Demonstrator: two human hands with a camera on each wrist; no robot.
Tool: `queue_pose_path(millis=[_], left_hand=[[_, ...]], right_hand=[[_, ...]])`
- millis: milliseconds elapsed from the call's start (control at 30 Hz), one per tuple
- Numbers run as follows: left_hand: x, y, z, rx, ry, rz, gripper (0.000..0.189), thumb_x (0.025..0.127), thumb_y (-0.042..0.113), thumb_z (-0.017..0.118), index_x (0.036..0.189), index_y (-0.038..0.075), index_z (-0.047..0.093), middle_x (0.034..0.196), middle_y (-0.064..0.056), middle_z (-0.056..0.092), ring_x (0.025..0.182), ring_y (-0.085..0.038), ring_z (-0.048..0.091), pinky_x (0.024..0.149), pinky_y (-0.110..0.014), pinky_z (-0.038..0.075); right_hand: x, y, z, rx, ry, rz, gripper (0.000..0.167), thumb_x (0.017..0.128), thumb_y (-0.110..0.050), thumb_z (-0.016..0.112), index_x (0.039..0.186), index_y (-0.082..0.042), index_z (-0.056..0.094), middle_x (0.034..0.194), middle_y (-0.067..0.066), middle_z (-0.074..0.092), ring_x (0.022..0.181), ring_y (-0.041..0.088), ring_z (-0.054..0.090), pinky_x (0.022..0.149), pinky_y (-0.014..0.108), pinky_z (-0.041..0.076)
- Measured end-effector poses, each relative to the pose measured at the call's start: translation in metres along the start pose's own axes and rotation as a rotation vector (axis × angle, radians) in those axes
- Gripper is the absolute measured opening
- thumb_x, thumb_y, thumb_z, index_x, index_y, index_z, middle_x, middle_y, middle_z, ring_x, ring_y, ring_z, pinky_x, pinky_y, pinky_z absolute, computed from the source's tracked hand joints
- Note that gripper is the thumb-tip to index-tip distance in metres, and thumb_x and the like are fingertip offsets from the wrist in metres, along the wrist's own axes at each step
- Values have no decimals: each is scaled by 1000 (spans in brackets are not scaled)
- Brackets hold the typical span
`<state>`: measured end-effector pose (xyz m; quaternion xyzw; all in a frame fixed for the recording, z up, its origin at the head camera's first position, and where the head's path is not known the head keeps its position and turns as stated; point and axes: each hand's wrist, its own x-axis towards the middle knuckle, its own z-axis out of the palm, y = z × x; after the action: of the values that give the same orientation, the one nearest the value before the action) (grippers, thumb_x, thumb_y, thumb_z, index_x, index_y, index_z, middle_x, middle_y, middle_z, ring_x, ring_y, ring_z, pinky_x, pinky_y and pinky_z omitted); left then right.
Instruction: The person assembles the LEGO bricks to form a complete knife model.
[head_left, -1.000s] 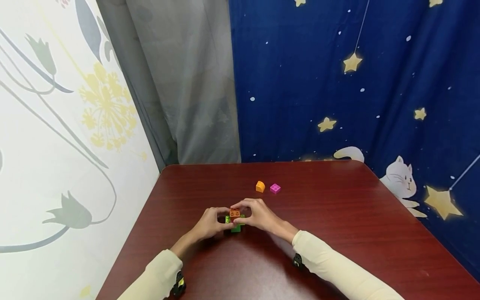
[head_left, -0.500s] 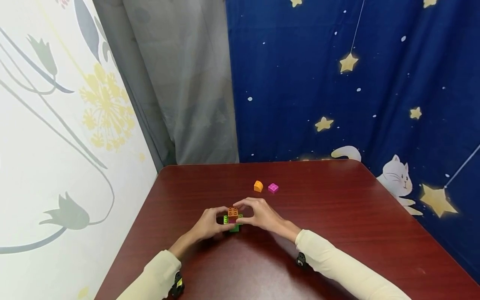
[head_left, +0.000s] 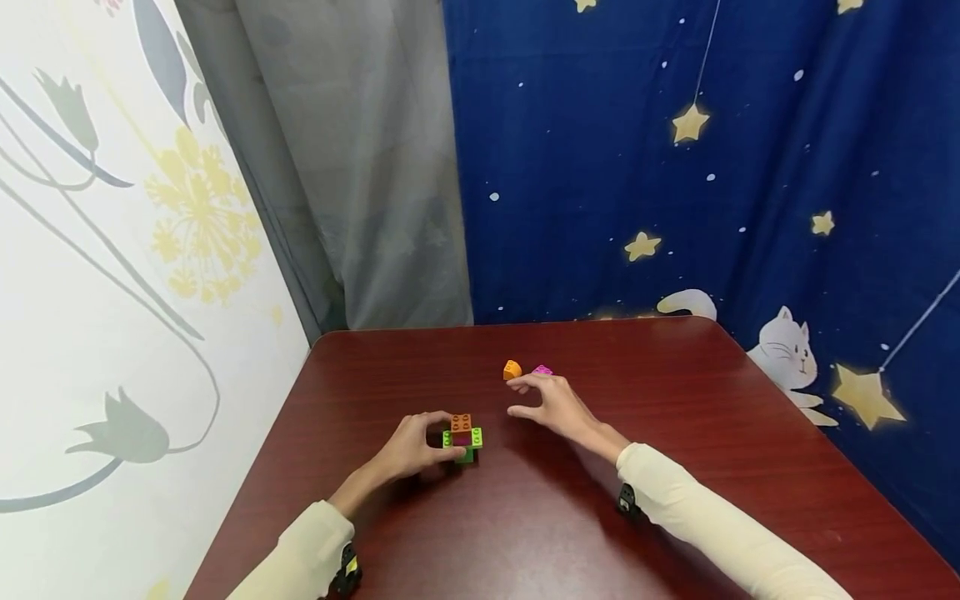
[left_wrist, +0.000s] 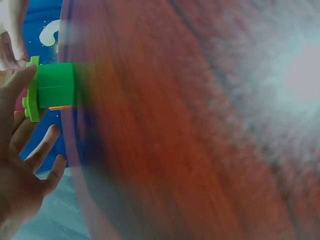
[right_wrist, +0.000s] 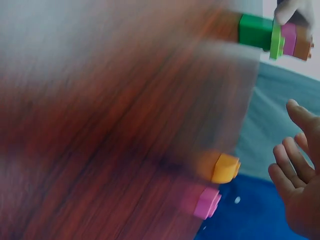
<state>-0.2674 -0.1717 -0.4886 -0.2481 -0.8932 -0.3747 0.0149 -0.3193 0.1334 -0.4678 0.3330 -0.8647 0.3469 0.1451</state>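
Note:
A small tower of toy building bricks stands on the table: a green brick (left_wrist: 56, 84) at the bottom, a lime plate (head_left: 477, 437) wider than the rest, a magenta brick (right_wrist: 288, 39), and a brown-orange brick (head_left: 461, 422) on top. My left hand (head_left: 408, 446) grips this brick tower from the left between thumb and fingers. Off to its right and farther back, my right hand (head_left: 558, 408) holds nothing, thumb and fingers spread apart. Just beyond its fingertips lies a yellow-orange brick (head_left: 512, 370) with a rounded side; a pink brick (right_wrist: 206, 203) beside it is partly covered in the head view.
The dark red wooden table (head_left: 600, 350) ends at the back against a grey curtain (head_left: 390, 208) and a blue star-patterned curtain (head_left: 585, 167). On the left rises a white flower-patterned wall (head_left: 97, 292).
My right hand has let go of the brick tower and moved right and back, near the two loose bricks. The left hand keeps its grip on the tower.

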Motion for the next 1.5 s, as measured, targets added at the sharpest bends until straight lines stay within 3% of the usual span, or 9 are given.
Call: queue_pose_path(millis=[300,567,733,1067,1300,1500], left_hand=[[2,9,-11,-61,28,61,45,86,36,87,125,19,73,106,0,76,102,-21,70,90,-50,56],[4,10,-10,-60,55,67,39,86,34,87,121,21,75,103,4,77,103,-20,70,92,-51,55],[4,10,-9,-83,46,54,38,86,31,87,120,18,75,102,2,77,97,-18,72,86,-47,58],[4,9,-8,-109,47,31,39,87,30,87,121,15,75,104,-4,77,94,-21,74,81,-45,60],[4,11,-9,-114,41,16,38,87,28,87,121,16,75,104,-1,77,94,-18,73,81,-41,60],[4,9,-8,-123,36,-6,39,86,29,88,121,17,74,105,3,77,93,-13,73,80,-33,59]], right_hand=[[8,40,-10,-87,56,100,45,83,-21,90,122,-4,74,111,16,74,99,35,70,88,48,56],[17,69,-8,-123,55,204,49,83,-23,90,124,-2,73,118,18,73,105,32,70,93,47,56],[23,76,-3,-130,28,268,52,84,-27,90,127,-3,72,121,18,71,103,31,68,92,45,56],[32,84,0,-141,37,306,50,84,-24,90,126,-4,73,128,20,68,113,35,65,97,47,54],[31,92,3,-104,-25,345,49,85,-23,89,127,-5,72,117,17,73,101,30,67,93,45,55],[27,93,6,-45,-16,345,40,85,-16,88,121,-4,73,111,17,73,102,30,72,92,43,58]])
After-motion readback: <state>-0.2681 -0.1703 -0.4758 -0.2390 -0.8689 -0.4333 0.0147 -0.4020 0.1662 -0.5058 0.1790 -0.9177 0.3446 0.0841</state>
